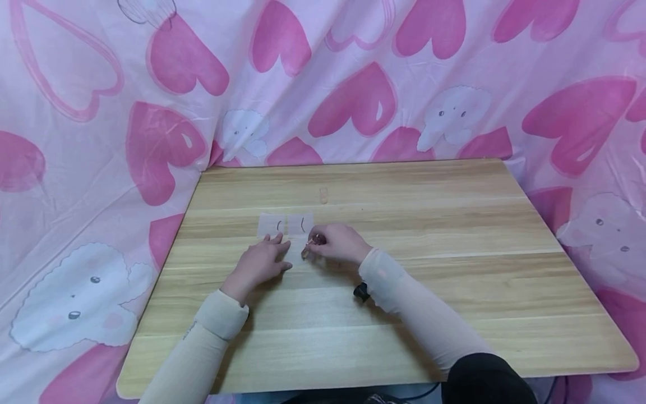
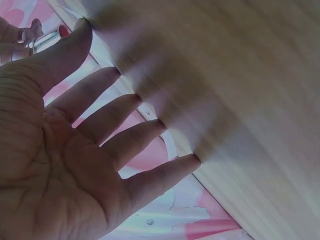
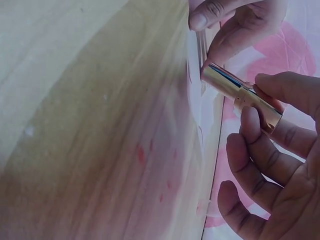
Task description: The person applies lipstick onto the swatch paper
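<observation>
My right hand [image 1: 339,242] pinches a lipstick [image 3: 240,92] between thumb and fingers. Its shiny gold tube slants down toward the table, and a red end [image 2: 63,31] shows in the left wrist view. Left of it, my left hand [image 1: 258,265] has its fingers spread, with the fingertips at the near edge of the pale papers. On the left paper [image 1: 267,224] is a short dark curved line; the right paper [image 1: 296,223] bears a similar one. Whether the lipstick touches paper cannot be told, as the right hand covers part of that spot.
A wooden table [image 1: 484,292] spreads beneath both hands. Farther back lies a small, clear, pinkish strip [image 1: 323,195]. Pink cloth [image 1: 343,101] with hearts hangs behind the table and at its sides. Small red marks [image 3: 141,152] show on the surface in the right wrist view.
</observation>
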Motion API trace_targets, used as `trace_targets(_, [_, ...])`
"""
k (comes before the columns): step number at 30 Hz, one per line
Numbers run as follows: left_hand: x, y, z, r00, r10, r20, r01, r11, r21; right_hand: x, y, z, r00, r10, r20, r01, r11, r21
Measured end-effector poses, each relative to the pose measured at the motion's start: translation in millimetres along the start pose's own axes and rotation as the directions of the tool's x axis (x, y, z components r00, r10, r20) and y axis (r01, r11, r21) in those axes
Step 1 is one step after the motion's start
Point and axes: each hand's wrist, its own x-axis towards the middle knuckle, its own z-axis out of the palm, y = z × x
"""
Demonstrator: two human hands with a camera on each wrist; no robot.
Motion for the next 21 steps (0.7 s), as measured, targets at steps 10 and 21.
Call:
trace_targets(10, [2.9,-0.4,1.8,0.997,0.049,-0.067,-0.042,0.995,0.090,2.9,9.2,-5.2,0.991,0.038,-0.132,-0.023,0.994,0.111])
trace_targets(21, [16.0,17.5,-13.7,0.985,-0.005,-0.175,0.013,0.999,0.042,9.8,24.1,-11.3,0.969,0.104,-0.226,0.001,0.907,0.420])
